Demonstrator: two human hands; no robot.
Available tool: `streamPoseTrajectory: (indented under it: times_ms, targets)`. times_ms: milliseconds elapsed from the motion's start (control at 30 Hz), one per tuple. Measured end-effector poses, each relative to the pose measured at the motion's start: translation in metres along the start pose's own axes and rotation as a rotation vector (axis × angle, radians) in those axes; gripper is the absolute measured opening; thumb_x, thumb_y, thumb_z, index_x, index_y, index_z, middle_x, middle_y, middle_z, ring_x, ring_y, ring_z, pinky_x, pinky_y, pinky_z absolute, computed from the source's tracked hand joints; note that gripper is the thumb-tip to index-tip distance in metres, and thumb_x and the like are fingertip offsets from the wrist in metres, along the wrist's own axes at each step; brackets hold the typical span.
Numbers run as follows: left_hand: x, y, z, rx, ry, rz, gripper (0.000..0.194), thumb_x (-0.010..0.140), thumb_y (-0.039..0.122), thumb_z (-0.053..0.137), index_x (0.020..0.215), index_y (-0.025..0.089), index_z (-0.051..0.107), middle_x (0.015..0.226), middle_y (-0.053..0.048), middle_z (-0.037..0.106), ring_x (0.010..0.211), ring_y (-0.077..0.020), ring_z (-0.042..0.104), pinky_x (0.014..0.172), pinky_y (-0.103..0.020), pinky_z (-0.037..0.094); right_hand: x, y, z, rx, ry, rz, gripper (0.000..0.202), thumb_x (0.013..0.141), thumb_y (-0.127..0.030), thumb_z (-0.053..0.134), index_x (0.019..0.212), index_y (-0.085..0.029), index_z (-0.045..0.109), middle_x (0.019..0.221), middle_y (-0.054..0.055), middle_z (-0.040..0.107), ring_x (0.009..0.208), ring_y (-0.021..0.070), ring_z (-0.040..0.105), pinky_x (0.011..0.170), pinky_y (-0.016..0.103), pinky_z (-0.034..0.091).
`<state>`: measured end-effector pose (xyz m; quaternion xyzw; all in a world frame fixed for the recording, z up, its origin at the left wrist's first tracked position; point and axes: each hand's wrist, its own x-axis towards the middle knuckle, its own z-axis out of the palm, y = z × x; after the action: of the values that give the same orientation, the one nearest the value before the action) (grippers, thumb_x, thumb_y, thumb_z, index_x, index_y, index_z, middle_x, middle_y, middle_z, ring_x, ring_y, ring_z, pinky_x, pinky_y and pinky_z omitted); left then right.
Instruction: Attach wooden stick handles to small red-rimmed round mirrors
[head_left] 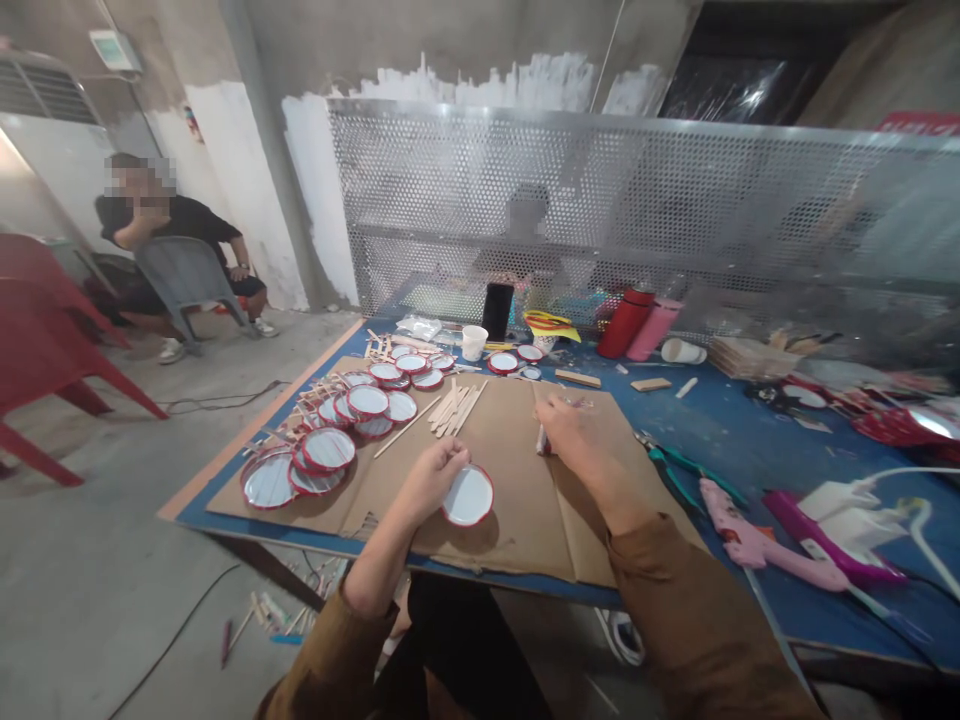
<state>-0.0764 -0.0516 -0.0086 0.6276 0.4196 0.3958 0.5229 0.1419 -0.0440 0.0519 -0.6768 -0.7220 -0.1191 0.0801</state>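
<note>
My left hand [436, 478] is closed on the edge of a round white disc with a red rim [468, 496], held above the cardboard sheet [517, 540]. Over the right part of the cardboard is my right hand [564, 428], its fingers bent around a small object [541, 440] too small to make out. Flat wooden sticks [456, 408] lie in a loose bunch beyond my left hand. Red-rimmed discs [328, 449] are piled at the left, some with sticks attached.
Green-handled pliers [679, 478], a pink glue gun [757, 545] and a purple power strip [832, 540] lie at the right. A paper cup [473, 343], a phone [497, 312] and a red bottle [626, 322] stand before a perforated metal screen [450, 190]. A person [187, 220] sits at left.
</note>
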Motion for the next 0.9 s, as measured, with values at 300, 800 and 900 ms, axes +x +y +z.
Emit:
streamPoseTrajectory:
  times_ms: [300, 800, 900]
  targets:
    - [-0.001, 0.003, 0.002, 0.025, -0.002, 0.047, 0.029, 0.08, 0.046, 0.049, 0.075, 0.017, 0.049, 0.063, 0.003, 0.048, 0.057, -0.0108, 0.044, 0.053, -0.021, 0.033, -0.01, -0.059, 0.022, 1.109, -0.335, -0.227, 0.037, 0.084, -0.048, 0.052, 0.079, -0.015, 0.065, 0.066, -0.001, 0.06, 0.061, 0.0109, 0.051, 0.055, 0.021, 0.036]
    - [0.001, -0.001, 0.003, 0.011, 0.011, 0.048, 0.024, 0.08, 0.04, 0.048, 0.071, 0.019, 0.044, 0.062, 0.004, 0.045, 0.058, -0.0108, 0.042, 0.053, -0.021, 0.031, -0.014, -0.063, 0.031, 1.799, -0.53, 0.189, 0.033, 0.068, -0.045, 0.07, 0.074, -0.017, 0.054, 0.05, -0.006, 0.051, 0.042, 0.0049, 0.041, 0.04, 0.016, 0.022]
    - [0.002, 0.0, 0.003, 0.037, 0.007, 0.069, 0.021, 0.08, 0.038, 0.046, 0.071, 0.019, 0.043, 0.062, 0.004, 0.044, 0.058, -0.0112, 0.041, 0.054, -0.022, 0.031, -0.012, -0.063, 0.031, 1.962, -0.489, 0.233, 0.036, 0.065, -0.046, 0.071, 0.074, -0.017, 0.051, 0.058, -0.005, 0.054, 0.038, 0.0031, 0.038, 0.036, 0.017, 0.012]
